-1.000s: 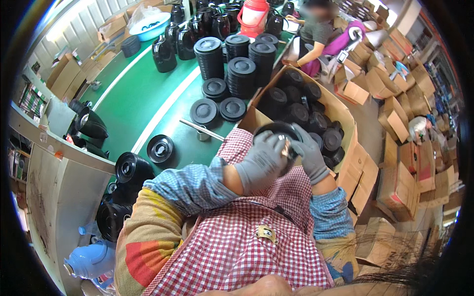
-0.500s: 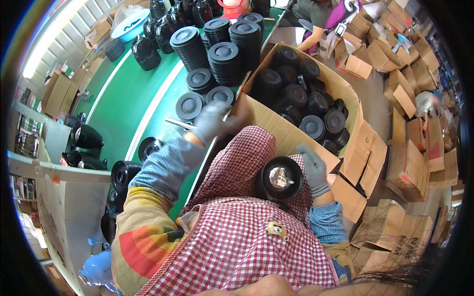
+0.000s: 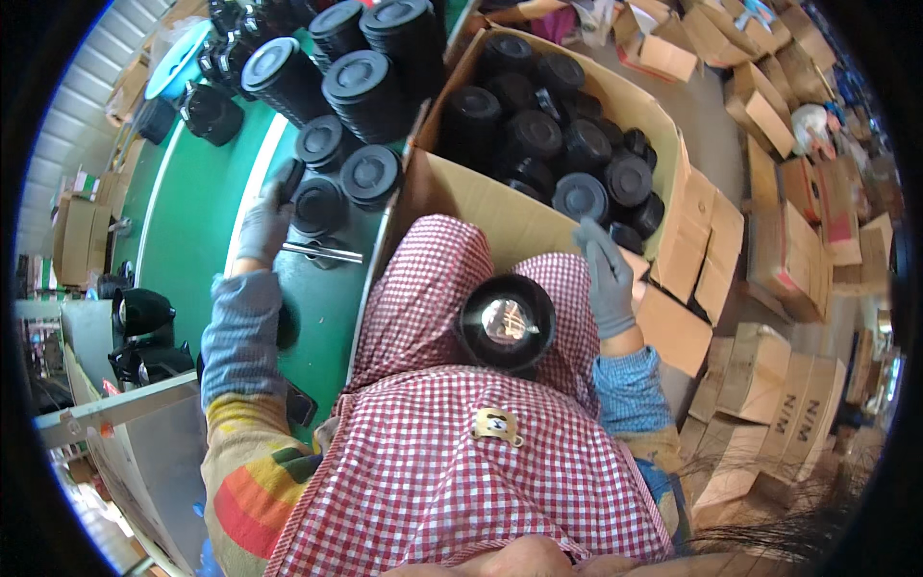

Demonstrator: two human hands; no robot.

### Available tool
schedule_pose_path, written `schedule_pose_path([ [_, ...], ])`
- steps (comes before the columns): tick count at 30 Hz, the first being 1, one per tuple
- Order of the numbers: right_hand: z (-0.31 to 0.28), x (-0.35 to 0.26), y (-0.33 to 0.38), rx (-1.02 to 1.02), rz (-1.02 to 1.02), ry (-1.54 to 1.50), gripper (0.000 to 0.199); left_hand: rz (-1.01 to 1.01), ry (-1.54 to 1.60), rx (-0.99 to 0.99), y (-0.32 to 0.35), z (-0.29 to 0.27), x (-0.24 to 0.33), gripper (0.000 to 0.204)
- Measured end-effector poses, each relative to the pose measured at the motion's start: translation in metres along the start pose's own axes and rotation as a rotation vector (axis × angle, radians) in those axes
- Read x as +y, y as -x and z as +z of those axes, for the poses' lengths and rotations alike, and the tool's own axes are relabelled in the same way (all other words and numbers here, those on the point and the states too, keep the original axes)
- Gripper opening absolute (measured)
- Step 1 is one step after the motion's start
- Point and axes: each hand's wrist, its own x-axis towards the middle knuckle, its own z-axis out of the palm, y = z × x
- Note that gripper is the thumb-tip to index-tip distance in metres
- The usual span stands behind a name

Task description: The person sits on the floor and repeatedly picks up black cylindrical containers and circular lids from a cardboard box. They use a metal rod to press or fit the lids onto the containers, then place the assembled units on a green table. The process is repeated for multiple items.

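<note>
Round black plastic pot [image 3: 506, 323] sits on the checked apron lap; looks light, rigid, grab its rim. Right hand [image 3: 608, 279] open beside it. Left hand [image 3: 261, 223] farther left, probably pinching a black lid [image 3: 287, 179].

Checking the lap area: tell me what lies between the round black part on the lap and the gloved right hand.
Only red checked apron cloth lies between the black part and the right hand, in the head view.
</note>
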Motion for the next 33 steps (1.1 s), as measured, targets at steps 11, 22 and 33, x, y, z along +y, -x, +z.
schedule_pose_path([
  [11, 0.044, -0.091, 0.014, -0.56, 0.016, -0.257, 0.061, 0.727, 1.232, -0.803, 0.105, -0.013, 0.246, 0.053],
  [22, 0.039, -0.031, 0.03, -0.327, -0.232, -0.09, 0.024, 0.871, 1.093, -0.449, 0.093, 0.086, 0.26, 0.033],
  [33, 0.037, -0.033, 0.029, -0.307, -0.232, 0.02, 0.016, 0.971, 1.126, -0.321, 0.081, 0.094, 0.262, 0.027],
])
